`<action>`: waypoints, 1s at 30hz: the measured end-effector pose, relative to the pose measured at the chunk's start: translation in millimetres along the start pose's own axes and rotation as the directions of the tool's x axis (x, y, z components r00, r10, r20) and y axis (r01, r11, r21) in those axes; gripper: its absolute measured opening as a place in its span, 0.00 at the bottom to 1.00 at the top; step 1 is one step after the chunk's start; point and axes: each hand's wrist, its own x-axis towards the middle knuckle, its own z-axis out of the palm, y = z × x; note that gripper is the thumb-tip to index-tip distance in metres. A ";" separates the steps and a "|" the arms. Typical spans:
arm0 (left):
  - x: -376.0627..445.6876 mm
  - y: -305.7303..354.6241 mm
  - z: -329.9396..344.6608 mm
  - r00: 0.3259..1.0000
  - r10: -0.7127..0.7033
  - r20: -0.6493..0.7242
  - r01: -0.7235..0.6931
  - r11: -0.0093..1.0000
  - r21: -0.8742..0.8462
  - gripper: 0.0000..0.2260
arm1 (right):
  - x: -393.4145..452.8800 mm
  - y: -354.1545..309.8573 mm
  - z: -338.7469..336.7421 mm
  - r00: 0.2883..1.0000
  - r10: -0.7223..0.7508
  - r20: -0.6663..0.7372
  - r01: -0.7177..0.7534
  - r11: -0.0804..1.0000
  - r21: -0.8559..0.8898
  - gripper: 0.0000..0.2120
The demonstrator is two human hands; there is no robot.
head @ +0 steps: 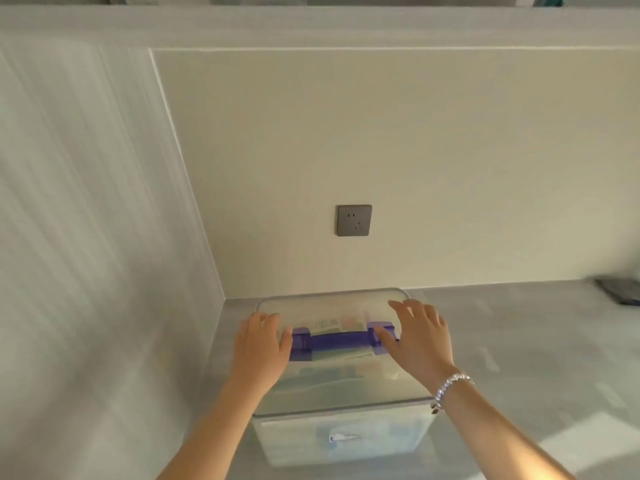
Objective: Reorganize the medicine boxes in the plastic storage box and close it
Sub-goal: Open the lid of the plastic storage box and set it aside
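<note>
plastic storage box (341,434) sat on grey counter (519,341) in wall corner, clear lid (332,303) on, medicine boxes (329,323) dim inside | judged rigid, smooth, light-to-moderate; best taken by purple handle (337,341) | left hand (259,344), right hand (415,341) flat on lid, fingers spread | socket (354,220) behind

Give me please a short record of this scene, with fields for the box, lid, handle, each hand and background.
box: clear plastic storage box on a grey counter
lid: on the box, medicine boxes dimly visible through it
handle: purple, lying flat on the lid
left hand: flat on the lid
right hand: fingers spread on the lid, bracelet at the wrist
background: wall socket
</note>
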 end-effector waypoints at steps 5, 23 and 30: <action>4.4 -7.5 13.9 0.982 -0.187 0.029 0.189 0.960 -0.206 0.23 | 6.8 20.2 10.6 0.960 0.198 0.199 -0.233 0.957 0.172 0.38; 16.7 -26.4 16.4 0.799 -0.472 0.373 0.600 0.578 -0.554 0.55 | 26.0 37.6 28.9 0.871 0.297 0.392 -0.464 0.759 0.457 0.54; 13.6 -23.8 16.3 0.824 -0.486 0.293 0.565 0.653 -0.505 0.48 | 18.8 35.4 25.0 0.858 0.387 0.337 -0.485 0.826 0.288 0.60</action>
